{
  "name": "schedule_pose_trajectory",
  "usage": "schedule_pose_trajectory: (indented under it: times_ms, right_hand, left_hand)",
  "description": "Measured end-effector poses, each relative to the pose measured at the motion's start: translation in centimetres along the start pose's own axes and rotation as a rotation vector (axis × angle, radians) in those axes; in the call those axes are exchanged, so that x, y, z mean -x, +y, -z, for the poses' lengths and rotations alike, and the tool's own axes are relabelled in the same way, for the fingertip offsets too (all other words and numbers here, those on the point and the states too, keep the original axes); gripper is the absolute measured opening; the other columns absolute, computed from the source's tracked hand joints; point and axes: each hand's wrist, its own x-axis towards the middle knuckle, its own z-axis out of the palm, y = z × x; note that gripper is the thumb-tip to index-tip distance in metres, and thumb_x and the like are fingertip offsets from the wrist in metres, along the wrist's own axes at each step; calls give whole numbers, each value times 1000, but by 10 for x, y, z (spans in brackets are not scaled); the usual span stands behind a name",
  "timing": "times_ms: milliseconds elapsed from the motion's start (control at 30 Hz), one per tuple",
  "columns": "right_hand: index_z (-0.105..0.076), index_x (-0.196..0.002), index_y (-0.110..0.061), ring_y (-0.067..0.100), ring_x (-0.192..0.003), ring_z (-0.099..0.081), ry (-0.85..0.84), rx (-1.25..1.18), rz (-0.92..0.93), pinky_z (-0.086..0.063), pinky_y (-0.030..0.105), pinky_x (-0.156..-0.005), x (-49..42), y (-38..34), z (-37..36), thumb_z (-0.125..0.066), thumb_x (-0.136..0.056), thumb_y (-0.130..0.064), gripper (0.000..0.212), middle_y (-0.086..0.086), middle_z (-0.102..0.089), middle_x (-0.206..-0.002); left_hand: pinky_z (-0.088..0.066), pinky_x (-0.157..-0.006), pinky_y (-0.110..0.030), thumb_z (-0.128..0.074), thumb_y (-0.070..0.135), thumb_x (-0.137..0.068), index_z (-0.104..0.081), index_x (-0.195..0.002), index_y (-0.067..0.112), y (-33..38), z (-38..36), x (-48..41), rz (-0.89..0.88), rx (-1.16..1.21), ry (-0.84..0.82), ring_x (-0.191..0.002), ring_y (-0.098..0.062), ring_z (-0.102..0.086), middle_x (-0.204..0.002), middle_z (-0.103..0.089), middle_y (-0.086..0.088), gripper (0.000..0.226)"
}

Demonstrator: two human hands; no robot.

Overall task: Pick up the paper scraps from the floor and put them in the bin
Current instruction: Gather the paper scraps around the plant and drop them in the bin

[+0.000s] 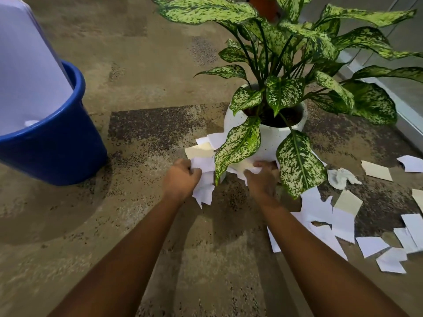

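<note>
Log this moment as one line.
left hand: grips white paper scraps | right hand: grips more scraps at white round plant pot | blue plastic bin: left, apart | loose paper scraps: on carpet, right

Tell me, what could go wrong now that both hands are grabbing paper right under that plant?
Scraps hang loose below the left hand; some may drop on the way to the blue bin, off to the left. The right hand grips paper beside the white pot, under a drooping leaf; lifting could tug or tear it. More pieces lie scattered on the floor at right and could be stepped on.
</note>
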Motion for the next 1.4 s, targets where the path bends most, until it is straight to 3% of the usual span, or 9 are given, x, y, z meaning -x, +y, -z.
schedule_pose_trajectory:
  times_ms: [233, 367, 533, 700, 833, 1100, 1233, 1333, 1400]
  right_hand:
    - [-38, -134, -2, 30, -123, -52, -20, 135, -95, -39, 26, -85, -5, -4, -12, -75, -77, -26, 72, 16, -54, -134]
    - [-38, -134, -3, 32, -124, -51, -74, 266, -90, -41, 37, -98, -8, -3, -11, -71, -82, -26, 66, 18, -54, -135]
    - [-33, -142, -3, 31, -132, -44, -148, 278, -133, -38, 35, -104, -16, -3, -11, -75, -78, -26, 80, 17, -45, -143]
    - [-42, -138, 1, 33, -127, -49, -158, 168, -123, -42, 35, -98, -13, -3, -13, -69, -83, -15, 63, 20, -50, -139]
    - [-60, -120, 4, 35, -117, -56, -183, 120, -89, -43, 32, -85, -7, -2, -11, -64, -87, -17, 40, 21, -61, -127]
    - [-65, -111, 0, 27, -95, -62, -204, -276, -138, -50, 37, -81, 23, 7, 4, -64, -87, -11, 27, 21, -67, -116]
    - [-59, -122, 0, 31, -114, -57, -163, -259, -206, -52, 33, -93, 36, 11, 8, -63, -89, -23, 40, 19, -58, -131]
    - [-55, -124, 4, 31, -97, -60, -163, -257, -232, -49, 10, -41, 48, 14, 11, -63, -89, -26, 47, 19, -59, -125]
    - [-59, -118, 5, 22, -75, -58, -173, -263, -216, -42, 12, -34, 57, 16, 13, -64, -88, -25, 43, 16, -62, -107]
  left_hand:
    - [-30, -49, -24, -47, 28, -91, -56, -64, 4, -3, -8, -4, 98, -85, -119, -67, -29, -54, -67, -55, -17, 36]
    - [-48, -85, -37, -55, 30, -91, -55, -115, -2, -5, -19, 0, 37, -314, -259, -107, -34, -57, -122, -52, -21, 40]
    - [-44, -100, -40, -60, 55, -81, -29, -142, 9, -6, -32, 10, 24, -245, -242, -126, -32, -42, -140, -36, -15, 83]
    - [-37, -104, -46, -57, 72, -71, -11, -150, 27, 1, -44, 28, 17, -369, -353, -138, -32, -22, -154, -16, -10, 102]
    - [-36, -105, -45, -69, 51, -75, -7, -151, 13, 12, -50, 33, 118, -401, -336, -141, -31, -20, -155, -14, -13, 105]
    - [-50, -87, -38, -55, 19, -93, -57, -118, -2, 16, -47, 42, 266, -86, -307, -108, -35, -62, -119, -63, -23, 33]
    - [-49, -78, -37, -55, 17, -92, -61, -109, -5, 8, -40, 60, 313, -14, -259, -101, -34, -63, -111, -67, -23, 29]
    - [-43, -73, -33, -53, 15, -92, -59, -110, -4, 0, -32, 66, 351, 54, -210, -102, -35, -61, -112, -65, -22, 26]
    - [-44, -74, -33, -49, 14, -94, -61, -108, -4, -6, -23, 66, 360, 94, -176, -100, -35, -62, -110, -66, -23, 26]
